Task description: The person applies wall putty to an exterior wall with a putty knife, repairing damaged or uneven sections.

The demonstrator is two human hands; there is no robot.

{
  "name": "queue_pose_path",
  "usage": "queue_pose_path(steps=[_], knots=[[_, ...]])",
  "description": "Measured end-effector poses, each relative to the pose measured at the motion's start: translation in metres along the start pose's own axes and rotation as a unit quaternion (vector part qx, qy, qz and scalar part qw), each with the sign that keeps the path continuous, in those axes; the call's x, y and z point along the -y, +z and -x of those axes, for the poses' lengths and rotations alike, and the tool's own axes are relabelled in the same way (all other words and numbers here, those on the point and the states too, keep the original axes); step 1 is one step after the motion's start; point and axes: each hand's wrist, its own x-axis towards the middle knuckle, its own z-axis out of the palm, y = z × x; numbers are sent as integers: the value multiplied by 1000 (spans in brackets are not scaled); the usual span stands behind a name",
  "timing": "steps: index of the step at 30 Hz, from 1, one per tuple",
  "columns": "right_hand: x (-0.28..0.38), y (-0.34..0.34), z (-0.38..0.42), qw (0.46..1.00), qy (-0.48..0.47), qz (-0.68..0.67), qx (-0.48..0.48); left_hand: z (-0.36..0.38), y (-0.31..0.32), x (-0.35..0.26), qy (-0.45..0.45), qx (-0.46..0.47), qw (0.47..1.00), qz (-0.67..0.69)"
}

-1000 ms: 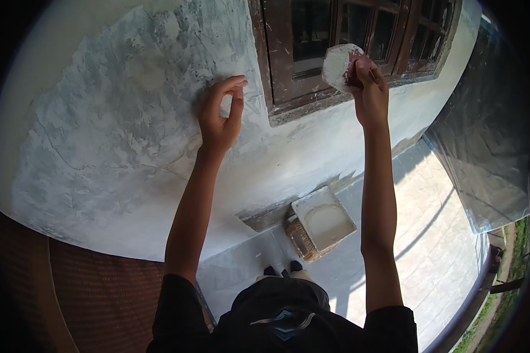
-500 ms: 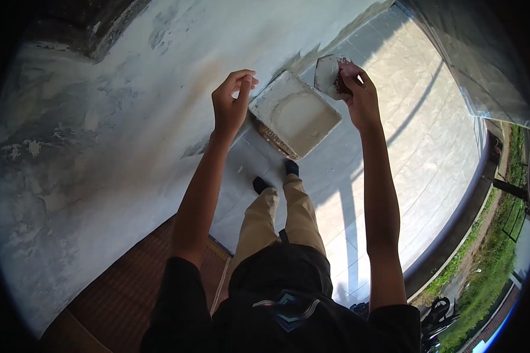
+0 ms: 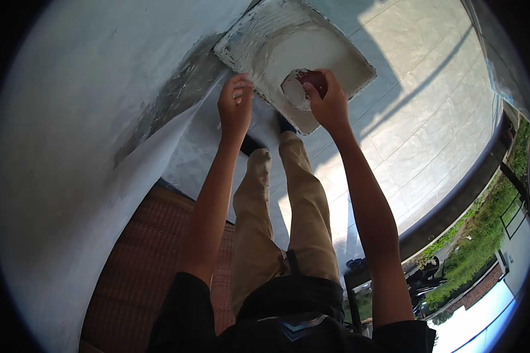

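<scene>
In my right hand is a flat scraper, reddish-brown and partly coated in pale paste, pinched between thumb and fingers. It overlaps the shallow square tray, whose inside is smeared with off-white paste that lies thicker toward the far left. My left hand holds nothing; its fingers are loosely bent, with gaps between them, and their tips overlap the tray's left edge.
A pale, patchily coated wall rises along the left. Grey floor tiles lie to the right, partly sunlit. My feet stand just below the tray, and a brown woven mat lies at lower left. Greenery shows beyond the dark ledge.
My right hand has brought the scraper from beside the tray's right edge to over the tray. The view has shifted, and the tray appears larger and higher. My left hand stays bent near the tray's left edge.
</scene>
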Motion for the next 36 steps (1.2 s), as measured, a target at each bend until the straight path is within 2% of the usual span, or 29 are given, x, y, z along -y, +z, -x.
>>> queue_pose_path(steps=[3,10,22,36], knots=[[-23,24,2,999,-22,19,30,1,4,24,-26,-19,996,-83],[-39,49,2,996,-40,64,46,-1,11,57,-38,-22,999,-29],[-41,58,1,992,-39,87,79,-1,11,53,-19,11,998,-52],[-48,49,-7,995,-10,22,98,0,12,54,-13,8,999,-50]])
